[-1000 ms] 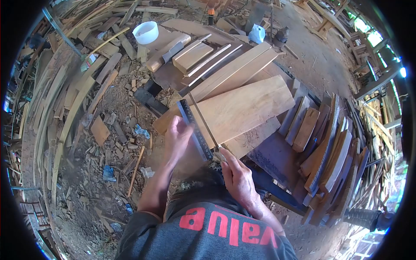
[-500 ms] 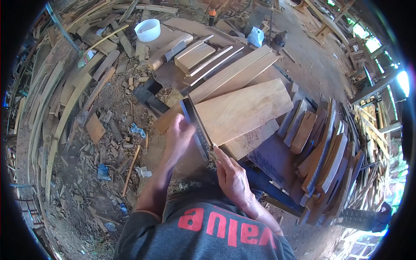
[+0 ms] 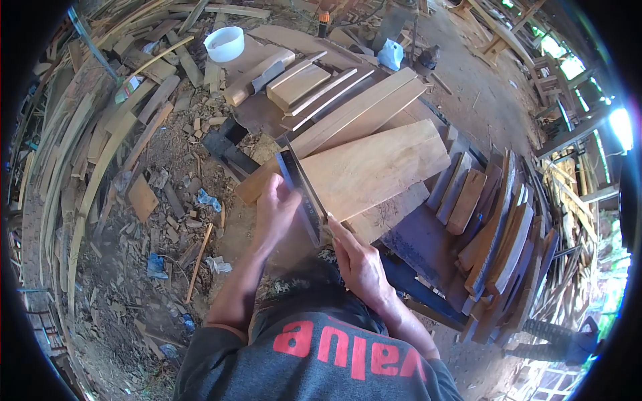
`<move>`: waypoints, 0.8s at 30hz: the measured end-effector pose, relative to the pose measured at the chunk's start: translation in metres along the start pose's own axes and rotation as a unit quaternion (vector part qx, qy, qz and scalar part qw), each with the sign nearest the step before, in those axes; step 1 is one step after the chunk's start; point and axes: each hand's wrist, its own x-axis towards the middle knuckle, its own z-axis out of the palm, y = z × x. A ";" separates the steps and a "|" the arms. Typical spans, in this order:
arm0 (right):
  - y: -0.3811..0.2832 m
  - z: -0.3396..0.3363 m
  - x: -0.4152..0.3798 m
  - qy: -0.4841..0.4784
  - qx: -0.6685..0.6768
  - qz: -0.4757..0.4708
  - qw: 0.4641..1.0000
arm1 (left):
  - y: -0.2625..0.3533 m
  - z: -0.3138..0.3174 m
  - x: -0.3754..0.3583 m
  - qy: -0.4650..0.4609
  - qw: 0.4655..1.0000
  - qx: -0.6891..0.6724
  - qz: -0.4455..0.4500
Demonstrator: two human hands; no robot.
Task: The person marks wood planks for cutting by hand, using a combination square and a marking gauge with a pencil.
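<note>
A wide pale board (image 3: 374, 164) lies across the work surface in front of me, overlapping another board (image 3: 391, 212). Along its near left end runs a dark metal ruler (image 3: 299, 189) with small light marks. My left hand (image 3: 277, 204) is closed on the ruler's left side, its thumb toward the marked face. My right hand (image 3: 360, 262) is closed in a pinch at the board's near corner, by the ruler's lower end. A small thin thing may be between its fingertips, too small to make out.
Long planks (image 3: 361, 110) lie beyond the board. A white bowl (image 3: 224, 44) stands at the back left. Stacked wood pieces (image 3: 498, 227) line the right side. Wood scraps (image 3: 144, 198) litter the ground on the left. A blue-white plastic bag (image 3: 390, 55) lies at the back.
My right hand has shifted slightly up along the ruler's lower end. My left hand stays on the ruler with little movement. The whole view has shifted slightly.
</note>
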 end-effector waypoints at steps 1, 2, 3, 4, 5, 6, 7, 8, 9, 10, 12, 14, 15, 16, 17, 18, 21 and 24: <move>0.003 0.003 0.005 0.005 -0.029 -0.018 0.999 | 0.002 0.000 0.000 0.001 1.000 0.000 0.002; 0.005 0.005 0.008 0.009 -0.057 -0.036 0.998 | 0.004 -0.001 -0.001 -0.003 1.000 0.001 0.002; 0.006 0.006 0.008 0.008 -0.057 -0.039 0.998 | 0.005 -0.002 -0.001 -0.007 1.000 0.003 0.001; 0.006 0.007 0.005 0.007 -0.050 -0.043 0.998 | 0.005 -0.002 -0.002 -0.004 1.000 0.002 0.002; 0.006 0.007 0.002 0.006 -0.045 -0.046 0.998 | 0.004 -0.002 -0.002 -0.001 1.000 -0.003 0.006; 0.006 0.007 0.000 0.005 -0.047 -0.047 0.998 | 0.003 -0.001 -0.002 0.001 1.000 -0.009 0.010; 0.006 0.007 -0.002 0.006 -0.038 -0.046 0.998 | 0.002 0.001 -0.002 0.000 1.000 -0.011 0.010; 0.006 0.007 -0.004 0.007 -0.028 -0.044 0.999 | 0.000 0.001 -0.001 0.003 1.000 -0.017 0.011; 0.007 0.007 -0.004 0.007 -0.029 -0.041 0.999 | -0.001 0.002 -0.001 0.005 1.000 -0.022 0.012; 0.007 0.007 -0.003 0.011 -0.012 -0.035 0.999 | -0.002 0.001 -0.001 0.003 1.000 -0.021 0.011; 0.006 0.007 0.003 0.016 0.005 -0.030 0.999 | -0.003 0.000 0.000 0.004 1.000 0.011 0.004; 0.000 0.006 0.014 0.003 0.029 -0.011 1.000 | -0.001 0.002 -0.001 0.007 1.000 0.000 0.000; 0.001 0.006 0.018 0.004 0.030 -0.013 0.999 | 0.000 0.002 -0.001 0.011 1.000 -0.012 -0.004; 0.004 0.007 0.021 -0.009 0.032 -0.008 0.999 | 0.001 0.003 -0.001 0.012 1.000 -0.011 -0.002; 0.006 0.009 0.024 -0.022 0.034 -0.002 0.999 | 0.001 0.003 -0.002 0.012 1.000 -0.006 -0.009; 0.008 0.009 0.021 -0.022 0.034 -0.005 0.999 | 0.001 0.002 -0.001 0.013 1.000 -0.001 -0.016; 0.012 0.006 0.005 0.029 0.035 -0.073 0.996 | -0.012 0.003 0.004 0.012 0.997 0.025 0.074; 0.006 -0.001 -0.002 0.011 0.017 -0.025 0.999 | -0.004 0.003 -0.001 0.016 1.000 -0.013 0.017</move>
